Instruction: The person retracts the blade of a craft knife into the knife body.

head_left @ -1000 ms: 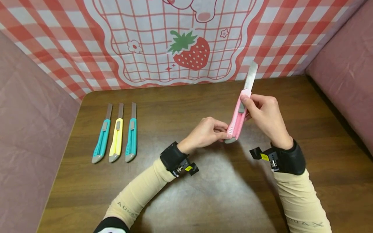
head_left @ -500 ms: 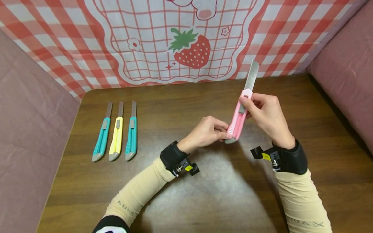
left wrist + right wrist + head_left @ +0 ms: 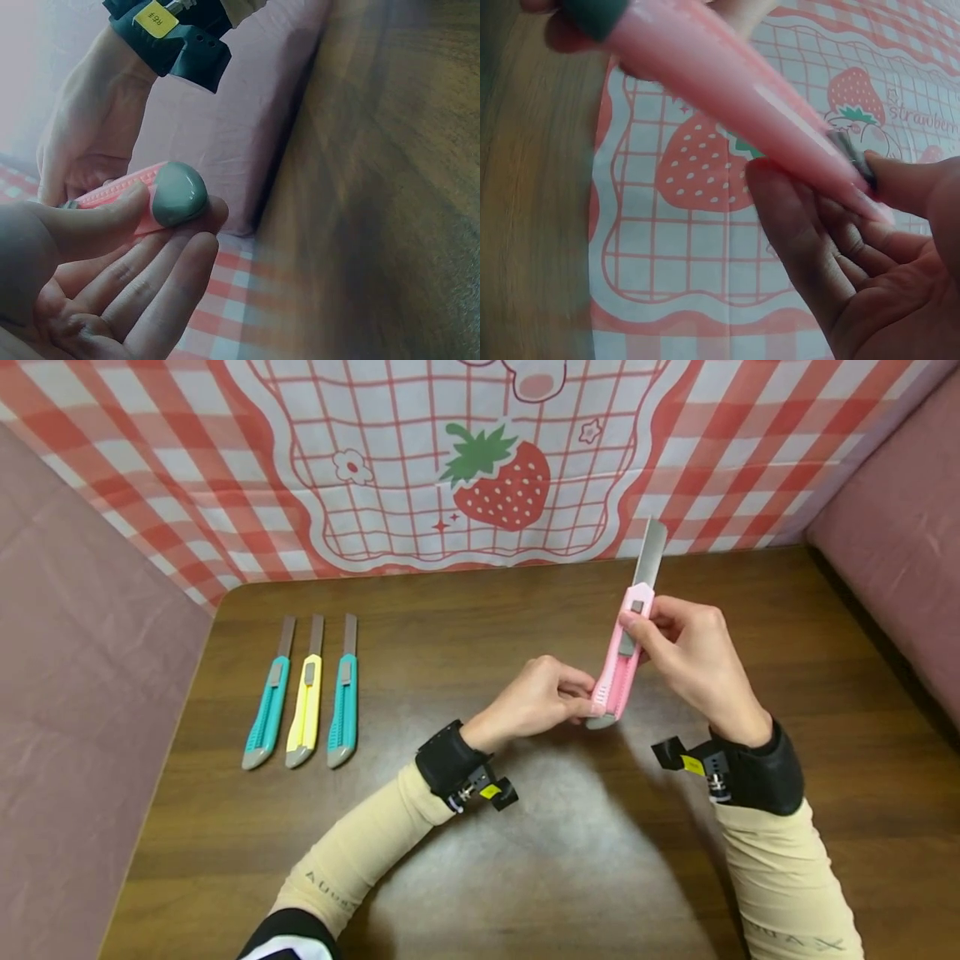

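Observation:
A pink utility knife point(image 3: 617, 672) is held up over the table between both hands, its long blade point(image 3: 649, 552) out and pointing away. My left hand point(image 3: 534, 697) pinches its grey end cap point(image 3: 180, 193) between thumb and fingers. Higher on the handle, my right hand point(image 3: 693, 652) grips it, with the thumb at the grey slider point(image 3: 853, 159). To the left, a teal utility knife point(image 3: 266, 714), a yellow utility knife point(image 3: 304, 712) and another teal utility knife point(image 3: 343, 712) lie side by side, blades out and pointing away.
The brown wooden table point(image 3: 450, 868) carries everything. Behind it hangs a red-and-white checked cloth point(image 3: 405, 485) with a strawberry print. A pink padded surface point(image 3: 900, 510) borders the right side, and a pinkish cloth point(image 3: 82, 652) the left.
The head view has shifted slightly. The slider on the pink utility knife shows more plainly beside the right thumb. Both hands keep their hold, and the three lying knives have stayed put.

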Available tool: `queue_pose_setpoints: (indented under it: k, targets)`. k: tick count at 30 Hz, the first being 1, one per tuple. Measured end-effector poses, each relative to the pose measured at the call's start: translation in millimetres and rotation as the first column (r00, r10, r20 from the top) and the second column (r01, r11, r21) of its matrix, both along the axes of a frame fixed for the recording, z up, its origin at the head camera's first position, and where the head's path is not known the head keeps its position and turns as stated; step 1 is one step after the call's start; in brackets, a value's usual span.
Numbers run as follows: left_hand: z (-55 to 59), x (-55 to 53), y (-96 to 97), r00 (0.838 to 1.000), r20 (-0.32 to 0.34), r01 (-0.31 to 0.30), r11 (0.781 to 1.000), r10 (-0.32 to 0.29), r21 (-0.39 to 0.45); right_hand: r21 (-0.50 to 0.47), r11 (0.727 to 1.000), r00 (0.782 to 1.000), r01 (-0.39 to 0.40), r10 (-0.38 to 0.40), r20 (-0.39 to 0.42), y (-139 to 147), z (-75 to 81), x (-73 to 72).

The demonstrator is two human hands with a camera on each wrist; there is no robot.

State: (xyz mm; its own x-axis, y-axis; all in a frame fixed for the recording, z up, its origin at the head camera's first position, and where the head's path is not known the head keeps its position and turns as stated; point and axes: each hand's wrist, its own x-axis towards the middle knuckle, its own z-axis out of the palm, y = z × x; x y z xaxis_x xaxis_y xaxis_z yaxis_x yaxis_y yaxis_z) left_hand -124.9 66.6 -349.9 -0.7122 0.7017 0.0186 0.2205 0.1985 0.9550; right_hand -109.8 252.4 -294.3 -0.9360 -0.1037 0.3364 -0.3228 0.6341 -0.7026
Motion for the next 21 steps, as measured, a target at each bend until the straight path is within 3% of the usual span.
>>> queue_pose_setpoints:
  k: [7, 21]
  targets:
    - [1.2, 0.7, 0.5, 1.0, -0.012, -0.023, 1.0, 0.024, 0.013, -0.034, 0.999, 1.0, 0.008, -0.008, 0.002, 0.0, -0.6, -1.3]
    - [0.9, -0.4, -0.5, 0.982, -0.182, -0.045, 0.999, 0.041, -0.021, -0.053, 0.996, 0.997, 0.073, -0.074, -0.021, -8.3, -5.7, -0.9]
